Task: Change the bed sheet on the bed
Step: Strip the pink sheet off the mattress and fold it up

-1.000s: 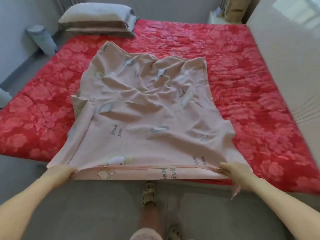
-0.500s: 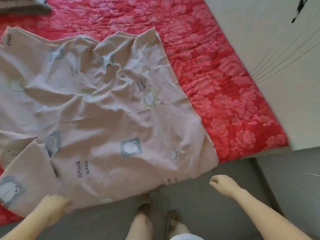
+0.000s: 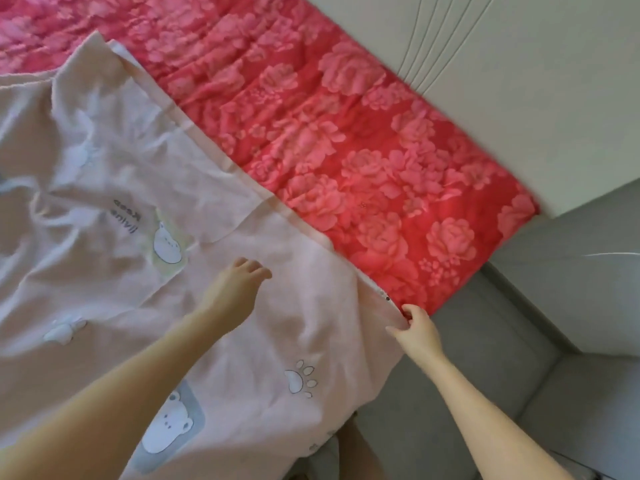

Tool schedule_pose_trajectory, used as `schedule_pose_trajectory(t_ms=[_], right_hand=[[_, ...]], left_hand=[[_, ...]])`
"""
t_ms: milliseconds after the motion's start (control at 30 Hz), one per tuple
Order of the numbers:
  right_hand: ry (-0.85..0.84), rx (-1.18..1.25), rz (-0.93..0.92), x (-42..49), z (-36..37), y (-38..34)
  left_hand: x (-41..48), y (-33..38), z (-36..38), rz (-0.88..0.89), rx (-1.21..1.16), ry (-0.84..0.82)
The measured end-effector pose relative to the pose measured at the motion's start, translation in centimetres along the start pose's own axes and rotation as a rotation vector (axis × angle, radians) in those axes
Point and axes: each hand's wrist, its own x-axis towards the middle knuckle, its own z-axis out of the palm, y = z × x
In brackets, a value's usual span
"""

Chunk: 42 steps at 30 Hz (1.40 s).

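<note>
Change: right hand [image 3: 414,327], free moment ago, now pinches edge of pink bear-print sheet [image 3: 166,168]; left hand [image 3: 239,285] moved forward, loosely curled atop it. Beyond right hand, red floral quilt [image 3: 363,140] uncovered: spreading likely begins.

Head camera looks steeply down, close over the bed [image 3: 381,168].

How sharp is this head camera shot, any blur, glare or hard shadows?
Head view: soft motion blur throughout, strongest on the red quilt by the white panel; the pink sheet shows recognisable bear prints; light is even, no hard shadows; one thin bright streak on the grey surface at right.
</note>
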Motion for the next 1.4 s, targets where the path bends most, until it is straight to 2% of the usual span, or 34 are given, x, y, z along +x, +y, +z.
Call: schedule_pose_trajectory(t_ms=[67, 167, 233, 333, 400, 467, 533, 567, 633, 733, 800, 867, 933, 1000, 1033, 1100, 1167, 1200, 1300, 1333, 1400], right_hand=[[0.003, -0.124, -0.011, 1.1, 0.7, 0.5], [-0.116, -0.218, -0.062, 1.9, 0.0, 1.3], [-0.208, -0.274, -0.122, 2.3, -0.7, 2.0], [-0.292, -0.366, -0.270, 2.8, -1.3, 3.5], [-0.324, -0.336, -0.327, 3.0, -1.7, 4.7], [-0.375, -0.269, -0.316, 3.0, -2.4, 5.9], [-0.390, -0.284, -0.348, 2.7, -3.3, 6.9], [-0.350, -0.313, -0.385, 2.6, -3.7, 7.3], [-0.125, -0.349, -0.445, 2.9, -4.4, 8.0], [0.124, -0.341, -0.361, 4.1, -4.2, 9.3], [0.124, -0.291, -0.201, 5.1, -2.5, 10.1], [0.100, -0.265, -0.119, 5.8, -1.7, 10.4], [0.106, -0.306, -0.155, 5.8, -2.2, 10.6], [0.230, -0.352, -0.273, 4.8, -3.0, 11.3], [0.288, -0.347, -0.268, 4.1, -3.4, 11.7], [0.340, -0.341, -0.148, 3.9, -3.6, 12.9], [0.313, -0.290, 0.080, 4.6, -3.4, 13.4], [0.342, -0.265, 0.064, 4.7, -3.2, 13.2], [0.496, -0.156, -0.319, 4.2, -2.1, 9.2], [0.468, -0.127, -0.395, 4.0, -1.5, 7.9], [0.367, -0.086, -0.388, 4.0, -0.2, 6.0]], left_hand=[[5.0, 1.5, 0.3, 0.029, 0.018, -0.034], [11.0, 2.8, 1.2, 0.067, 0.259, -0.371], [14.0, 3.6, 2.3, 0.127, 0.352, -0.523], [16.5, 4.0, 3.3, 0.141, 0.401, -0.610], [17.2, 3.9, 3.4, 0.172, 0.513, -0.640], [17.5, 3.9, 3.0, 0.239, 0.535, -0.637], [17.8, 3.7, 2.2, 0.224, 0.289, -0.631], [17.9, 3.5, 1.5, 0.175, 0.105, -0.652], [18.5, 3.1, 0.4, 0.118, -0.124, -0.598], [19.9, 4.1, 1.1, 0.160, -0.090, -0.486], [20.5, 4.9, 3.3, 0.169, -0.003, -0.452], [20.6, 5.1, 4.9, 0.157, 0.088, -0.424], [20.5, 4.6, 4.9, 0.158, 0.058, -0.412], [19.8, 3.9, 3.6, 0.221, -0.034, -0.347], [19.4, 3.6, 2.9, 0.265, -0.059, -0.302], [19.1, 3.4, 2.7, 0.359, -0.041, -0.246], [19.9, 3.6, 3.5, 0.391, 0.040, -0.242], [20.6, 4.0, 4.0, 0.386, 0.081, -0.248], [21.6, 6.3, 4.4, 0.458, 0.136, -0.211], [21.6, 7.0, 4.2, 0.510, 0.123, -0.196], [20.5, 8.0, 4.1, 0.635, 0.108, -0.211]])
